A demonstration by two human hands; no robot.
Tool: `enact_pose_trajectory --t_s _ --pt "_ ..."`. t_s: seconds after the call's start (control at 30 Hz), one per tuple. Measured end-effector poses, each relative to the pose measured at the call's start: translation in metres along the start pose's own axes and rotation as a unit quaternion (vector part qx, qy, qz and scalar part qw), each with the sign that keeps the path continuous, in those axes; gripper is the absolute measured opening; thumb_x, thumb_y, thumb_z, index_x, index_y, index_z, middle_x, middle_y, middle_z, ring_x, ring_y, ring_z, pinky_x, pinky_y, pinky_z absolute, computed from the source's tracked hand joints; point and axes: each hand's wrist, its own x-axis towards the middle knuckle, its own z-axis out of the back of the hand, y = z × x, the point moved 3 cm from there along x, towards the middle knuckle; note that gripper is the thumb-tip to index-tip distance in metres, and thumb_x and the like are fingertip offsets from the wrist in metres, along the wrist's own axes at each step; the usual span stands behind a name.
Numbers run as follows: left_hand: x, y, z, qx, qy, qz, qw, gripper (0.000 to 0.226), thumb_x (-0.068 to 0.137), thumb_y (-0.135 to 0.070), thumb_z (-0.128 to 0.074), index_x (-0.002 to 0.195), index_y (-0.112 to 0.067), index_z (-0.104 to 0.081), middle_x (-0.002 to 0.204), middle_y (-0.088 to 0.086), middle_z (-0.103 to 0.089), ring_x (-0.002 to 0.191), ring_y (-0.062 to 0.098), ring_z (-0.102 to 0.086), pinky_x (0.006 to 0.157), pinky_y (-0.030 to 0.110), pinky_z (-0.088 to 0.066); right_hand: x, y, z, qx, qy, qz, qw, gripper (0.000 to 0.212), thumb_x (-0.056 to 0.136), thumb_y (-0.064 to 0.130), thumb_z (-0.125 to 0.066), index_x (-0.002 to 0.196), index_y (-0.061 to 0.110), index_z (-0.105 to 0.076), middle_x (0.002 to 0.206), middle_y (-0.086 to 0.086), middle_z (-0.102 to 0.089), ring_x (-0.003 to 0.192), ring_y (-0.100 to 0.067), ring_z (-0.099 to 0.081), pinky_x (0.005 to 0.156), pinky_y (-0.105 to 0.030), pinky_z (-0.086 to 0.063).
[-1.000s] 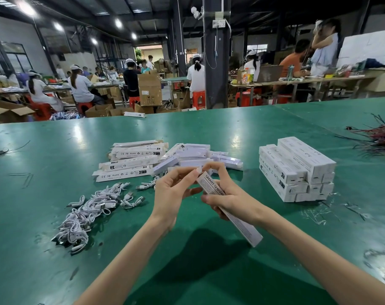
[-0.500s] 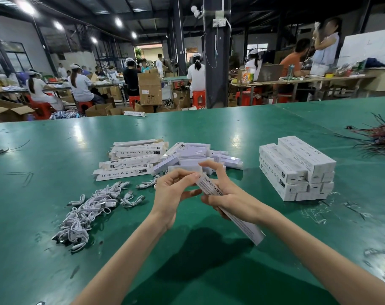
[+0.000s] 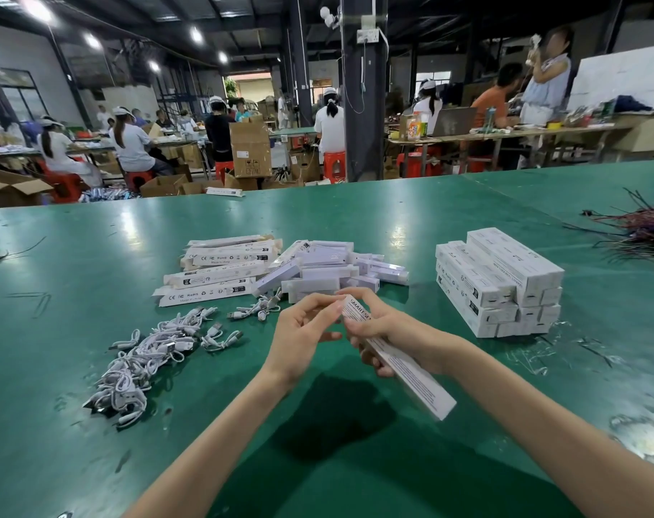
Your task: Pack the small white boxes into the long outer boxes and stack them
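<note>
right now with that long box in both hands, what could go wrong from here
1. The right hand grips the long outer box near its upper end, leaving the rest unsupported. It could twist or slip while the left hand pinches at that end.
2. The stack of packed boxes is uneven on top, with one box raised at one side. Adding another carelessly might topple it.

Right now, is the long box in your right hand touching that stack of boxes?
Apart. The head view shows green table between the long box, gripped by the right hand, and the stack of boxes.
</note>
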Motion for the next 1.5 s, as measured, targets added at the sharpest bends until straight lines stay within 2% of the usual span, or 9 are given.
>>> enact_pose_trajectory --t_s 0.17,0.33,0.43,0.53,0.63,0.8,1.07,1.3,1.5 --pt "-0.003 0.012 -0.006 0.012 0.010 0.036 0.999 0.030 0.102 -0.024 -0.041 0.130 -0.022 -0.053 0.119 0.003 -0.060 0.091 0.018 -0.062 0.077 0.036 -0.057 -0.002 0.013 0.007 0.126 -0.075 0.027 0.989 0.021 0.099 0.018 -0.049 0.120 0.015 -0.044 0.077 -0.008 -0.057 0.059 -0.018 -0.056 0.050 -0.028 -0.053" --pt "0.000 0.017 0.000 0.001 -0.038 0.029 0.999 0.019 0.101 -0.027 -0.042 0.117 -0.023 -0.051 0.114 -0.001 -0.059 0.076 0.005 -0.064 0.064 0.024 -0.054 -0.019 0.051 0.036 0.102 -0.219 0.215 0.946 0.033 0.078 0.017 -0.063 0.106 0.018 -0.045 0.082 -0.008 -0.072 0.070 -0.014 -0.065 0.064 -0.025 -0.048" --pt "0.004 0.020 0.007 -0.001 -0.073 0.024 0.997 0.014 0.101 -0.022 -0.044 0.111 -0.025 -0.052 0.113 0.002 -0.058 0.075 0.007 -0.063 0.064 0.025 -0.055 -0.039 0.069 0.061 0.027 -0.308 0.331 0.892 0.040 0.078 0.011 -0.068 0.107 0.022 -0.042 0.085 -0.005 -0.074 0.080 -0.013 -0.067 0.071 -0.025 -0.052" --pt "0.006 0.023 0.008 0.010 -0.077 0.026 0.997 0.013 0.102 -0.022 -0.043 0.109 -0.026 -0.054 0.114 0.002 -0.058 0.080 0.011 -0.063 0.065 0.026 -0.056 -0.057 0.073 0.087 -0.176 -0.452 0.368 0.793 0.043 0.086 0.004 -0.067 0.115 0.027 -0.046 0.091 -0.002 -0.065 0.081 -0.016 -0.061 0.073 -0.023 -0.054" --pt "0.007 0.026 0.007 0.027 -0.072 0.024 0.997 0.013 0.102 -0.022 -0.044 0.107 -0.027 -0.055 0.115 0.002 -0.057 0.078 0.006 -0.063 0.067 0.027 -0.056 -0.061 0.067 0.107 -0.345 -0.547 0.323 0.690 0.021 0.083 0.000 -0.068 0.099 0.012 -0.063 0.090 -0.009 -0.052 0.065 -0.013 -0.049 0.069 -0.016 -0.047" --pt "0.006 0.030 0.007 0.051 -0.062 0.016 0.997 0.014 0.102 -0.020 -0.045 0.108 -0.024 -0.057 0.116 0.002 -0.058 0.078 0.005 -0.064 0.065 0.024 -0.055 -0.051 0.043 0.127 -0.497 -0.546 0.159 0.655 0.010 0.079 -0.002 -0.068 0.088 -0.001 -0.063 0.095 -0.017 -0.053 0.071 -0.028 -0.055 0.069 -0.039 -0.050" --pt "0.007 0.026 0.009 0.061 -0.073 0.005 0.995 0.015 0.101 -0.016 -0.046 0.107 -0.022 -0.058 0.111 -0.001 -0.060 0.080 0.009 -0.063 0.066 0.025 -0.055 -0.051 0.031 0.134 -0.594 -0.583 -0.032 0.553 0.026 0.072 0.013 -0.065 0.097 0.011 -0.057 0.090 -0.010 -0.053 0.090 -0.027 -0.045 0.086 -0.044 -0.031" --pt "0.008 0.024 0.009 0.065 -0.074 0.002 0.995 0.015 0.100 -0.014 -0.048 0.107 -0.023 -0.058 0.110 -0.003 -0.059 0.080 0.010 -0.063 0.067 0.025 -0.055 -0.058 0.031 0.145 -0.558 -0.571 -0.170 0.578 0.075 0.075 0.065 -0.062 0.126 0.012 -0.046 0.129 -0.025 -0.040 0.121 -0.045 -0.040 0.106 -0.069 -0.016" --pt "0.009 0.025 0.009 0.075 -0.071 -0.001 0.995 0.015 0.099 -0.011 -0.049 0.106 -0.021 -0.058 0.109 -0.002 -0.059 0.081 0.011 -0.063 0.069 0.026 -0.056 -0.063 0.029 0.152 -0.505 -0.575 -0.170 0.621 0.066 0.078 0.041 -0.067 0.127 0.006 -0.040 0.126 -0.026 -0.044 0.116 -0.042 -0.044 0.095 -0.052 -0.037"
